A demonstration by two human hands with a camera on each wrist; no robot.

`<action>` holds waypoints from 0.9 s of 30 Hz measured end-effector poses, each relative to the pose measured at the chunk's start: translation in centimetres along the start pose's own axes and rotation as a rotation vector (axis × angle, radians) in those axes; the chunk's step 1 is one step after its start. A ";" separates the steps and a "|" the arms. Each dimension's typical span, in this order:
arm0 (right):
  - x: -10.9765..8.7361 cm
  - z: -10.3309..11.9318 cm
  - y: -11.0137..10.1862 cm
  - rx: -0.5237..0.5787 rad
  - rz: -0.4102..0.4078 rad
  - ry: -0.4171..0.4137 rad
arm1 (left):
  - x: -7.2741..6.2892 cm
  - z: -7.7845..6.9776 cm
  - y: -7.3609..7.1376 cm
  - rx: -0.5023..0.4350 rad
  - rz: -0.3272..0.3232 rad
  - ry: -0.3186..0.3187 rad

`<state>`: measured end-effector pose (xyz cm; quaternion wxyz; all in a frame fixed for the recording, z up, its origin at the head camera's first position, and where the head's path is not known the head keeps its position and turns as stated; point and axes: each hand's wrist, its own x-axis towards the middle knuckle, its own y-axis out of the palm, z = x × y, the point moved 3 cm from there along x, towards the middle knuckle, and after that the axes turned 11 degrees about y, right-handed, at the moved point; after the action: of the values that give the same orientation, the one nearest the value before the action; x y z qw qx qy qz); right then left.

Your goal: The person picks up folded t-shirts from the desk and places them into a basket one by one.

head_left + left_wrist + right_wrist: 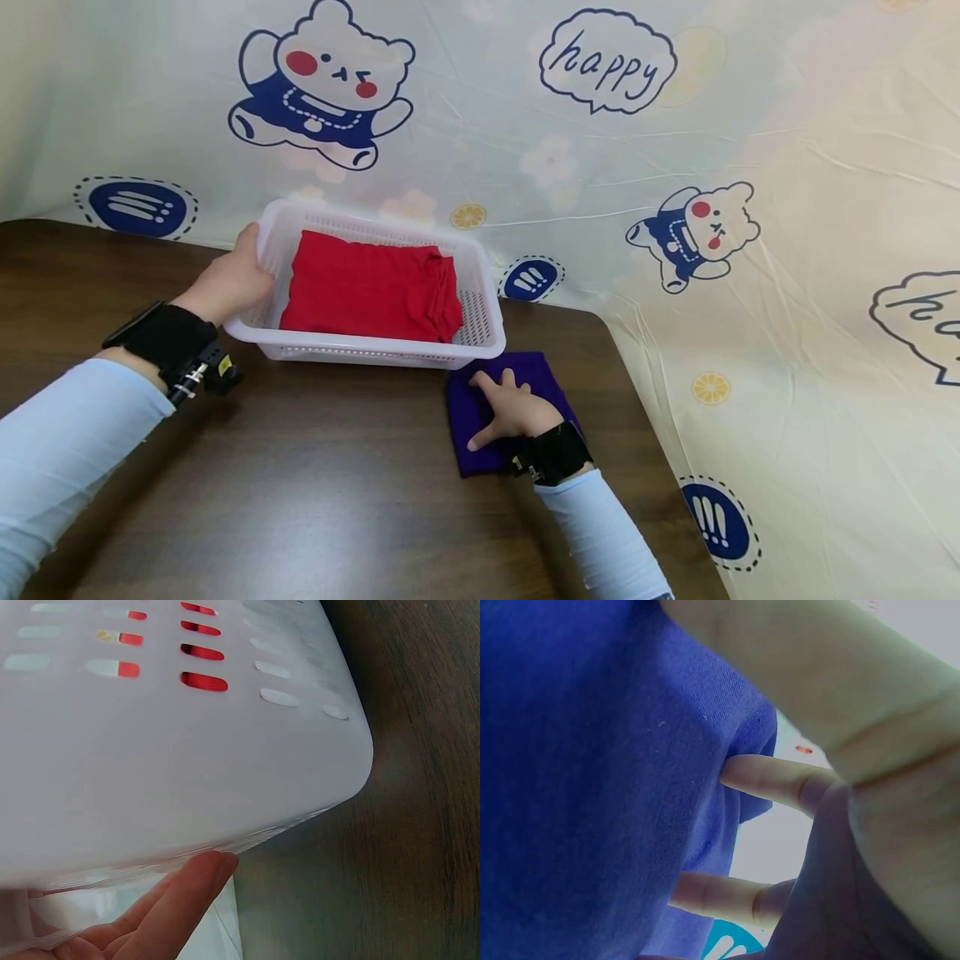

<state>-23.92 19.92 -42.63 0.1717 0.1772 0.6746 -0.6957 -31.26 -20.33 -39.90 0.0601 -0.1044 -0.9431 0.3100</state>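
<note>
A white plastic basket [360,350] with slotted sides stands toward the back of the table. Inside it lies a folded red cloth [367,287], whose colour shows through the slots in the left wrist view. My left hand [232,283] holds the basket by the rim at its left end; its fingertips [214,870] are against the basket's outside. In front of the basket's right corner lies a folded purple cloth [468,417]. My right hand [517,408] is spread over this cloth, thumb apart, and its fingertips [746,771] press into the fabric.
The brown wooden table [315,483] has its right edge just beyond the purple cloth. A pale printed sheet [480,100] with bear drawings hangs behind the table and down its right side, close to the basket's back.
</note>
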 end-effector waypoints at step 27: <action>-1.6 3.0 0.6 -0.040 0.040 -0.042 | 0.2 0.2 0.0 -0.003 -0.009 -0.006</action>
<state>-22.23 16.90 -42.32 0.2031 0.1726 0.6809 -0.6821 -31.47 -20.36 -40.06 0.0585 -0.0993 -0.9441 0.3087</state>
